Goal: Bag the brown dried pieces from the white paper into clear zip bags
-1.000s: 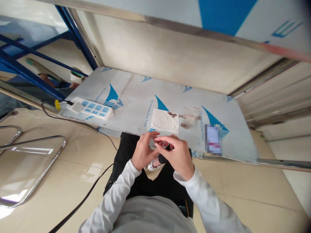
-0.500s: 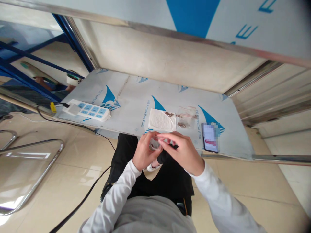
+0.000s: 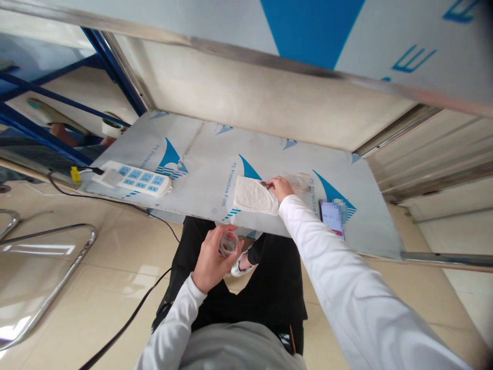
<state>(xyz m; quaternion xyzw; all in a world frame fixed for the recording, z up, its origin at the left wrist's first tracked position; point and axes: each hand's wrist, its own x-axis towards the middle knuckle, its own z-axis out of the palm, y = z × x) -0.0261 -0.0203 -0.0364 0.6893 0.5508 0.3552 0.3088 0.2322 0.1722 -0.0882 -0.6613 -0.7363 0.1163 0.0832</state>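
My left hand [image 3: 213, 257] is wrapped round a small clear round cup [image 3: 228, 243], held over my lap in front of the table edge. The cup's opening faces up towards me; its contents are too small to make out. My right hand [image 3: 281, 188] reaches onto the table, its fingers drawn together at small dark brown pieces [image 3: 265, 185] on the upper right corner of a white textured pad [image 3: 254, 196]. Whatever lies between those fingertips is mostly hidden. Just past the hand lies a clear plastic bag [image 3: 298, 181], partly covered by it.
A phone [image 3: 332, 218] lies to the right on the film-covered table [image 3: 215, 154]. On the left is a white power strip [image 3: 134, 178] with a plug and black cable. An overhead shelf [image 3: 231, 31] spans the top. Another person's hand [image 3: 63, 134] shows beyond the blue frame.
My right hand has left the cup and moved forward to the brown pieces by the white pad. My left hand, still holding the cup, has dropped slightly down and to the left.
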